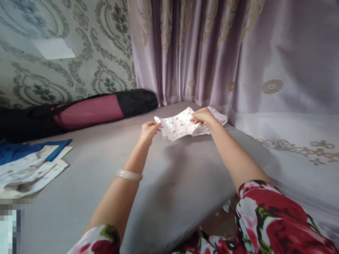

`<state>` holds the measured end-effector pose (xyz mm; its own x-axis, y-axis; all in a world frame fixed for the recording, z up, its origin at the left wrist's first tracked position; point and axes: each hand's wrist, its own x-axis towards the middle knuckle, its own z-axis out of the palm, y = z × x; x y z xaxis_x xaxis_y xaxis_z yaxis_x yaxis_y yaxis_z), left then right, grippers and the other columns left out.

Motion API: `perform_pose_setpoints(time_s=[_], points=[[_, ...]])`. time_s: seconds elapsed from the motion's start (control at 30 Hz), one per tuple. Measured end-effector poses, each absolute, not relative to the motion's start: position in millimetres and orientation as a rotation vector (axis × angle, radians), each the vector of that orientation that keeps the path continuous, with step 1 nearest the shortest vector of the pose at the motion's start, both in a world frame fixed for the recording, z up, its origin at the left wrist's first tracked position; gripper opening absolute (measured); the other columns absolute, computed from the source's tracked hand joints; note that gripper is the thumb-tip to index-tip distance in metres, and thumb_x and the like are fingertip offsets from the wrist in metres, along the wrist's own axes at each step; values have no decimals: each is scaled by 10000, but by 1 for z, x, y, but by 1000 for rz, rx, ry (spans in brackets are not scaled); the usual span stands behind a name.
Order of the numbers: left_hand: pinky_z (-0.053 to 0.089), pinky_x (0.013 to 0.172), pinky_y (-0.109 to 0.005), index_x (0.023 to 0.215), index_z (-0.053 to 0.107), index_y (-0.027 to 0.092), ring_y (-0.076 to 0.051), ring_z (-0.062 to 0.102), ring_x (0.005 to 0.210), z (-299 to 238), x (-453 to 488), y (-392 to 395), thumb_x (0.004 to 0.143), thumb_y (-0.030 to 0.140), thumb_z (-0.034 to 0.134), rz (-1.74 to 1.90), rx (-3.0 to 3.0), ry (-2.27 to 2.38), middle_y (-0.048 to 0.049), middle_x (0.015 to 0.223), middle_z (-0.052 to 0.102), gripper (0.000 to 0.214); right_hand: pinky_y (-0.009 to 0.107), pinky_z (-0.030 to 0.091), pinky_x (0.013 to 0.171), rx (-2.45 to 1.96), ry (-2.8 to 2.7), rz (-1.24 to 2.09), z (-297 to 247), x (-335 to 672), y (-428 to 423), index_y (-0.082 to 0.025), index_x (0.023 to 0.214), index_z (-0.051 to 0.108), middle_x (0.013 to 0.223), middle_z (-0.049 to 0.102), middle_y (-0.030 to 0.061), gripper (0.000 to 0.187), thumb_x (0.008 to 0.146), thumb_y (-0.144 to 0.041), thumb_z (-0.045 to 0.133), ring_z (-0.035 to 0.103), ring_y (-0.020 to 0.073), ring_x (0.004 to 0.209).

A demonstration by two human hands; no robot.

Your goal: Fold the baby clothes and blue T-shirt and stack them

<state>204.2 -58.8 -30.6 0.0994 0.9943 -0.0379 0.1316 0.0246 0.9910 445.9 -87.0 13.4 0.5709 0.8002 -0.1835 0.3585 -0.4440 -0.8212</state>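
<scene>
White printed cloth (176, 125) is held up above the bed, in front of the purple curtain (185, 46), which hangs behind the bed's far side. The bed, under its grey sheet (92, 158), probably serves as a broad, flat work surface. A long black-and-pink bag (92, 109) lies along the patterned wall (79, 53), perhaps put there to leave the middle free. Blue and white clothes (31, 169) lie at the left, well apart from the pile of printed cloths (218, 114) at the right, likely to keep the two lots separate. The left hand (150, 130) pinches one end of the cloth and the right hand (202, 118) the other, apparently to keep it stretched and flat; whether its right end touches the pile, I cannot tell. A pale bangle (129, 175) rings the left forearm (116, 197).
</scene>
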Motion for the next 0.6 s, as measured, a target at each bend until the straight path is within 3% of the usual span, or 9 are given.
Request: perform_pose_setpoints(time_s=[0.37, 0.6], points=[[364, 517, -194, 624, 595, 149, -73, 485, 511, -36, 303, -47, 708, 215, 693, 995, 1194, 1062, -2, 555, 598, 145, 170, 465, 467, -1960, -807, 502, 19, 515, -89, -91, 983, 651, 841, 680, 85, 146, 849, -92, 595, 655, 121, 613], [372, 503, -184, 613, 583, 148, -80, 513, 521, -49, 355, -38, 747, 197, 683, 935, 1161, 1040, -11, 554, 599, 174, 261, 536, 713, -2140, -964, 152, 12, 560, -84, -119, 986, 675, 939, 708, 123, 189, 836, -225, 633, 677, 222, 896]])
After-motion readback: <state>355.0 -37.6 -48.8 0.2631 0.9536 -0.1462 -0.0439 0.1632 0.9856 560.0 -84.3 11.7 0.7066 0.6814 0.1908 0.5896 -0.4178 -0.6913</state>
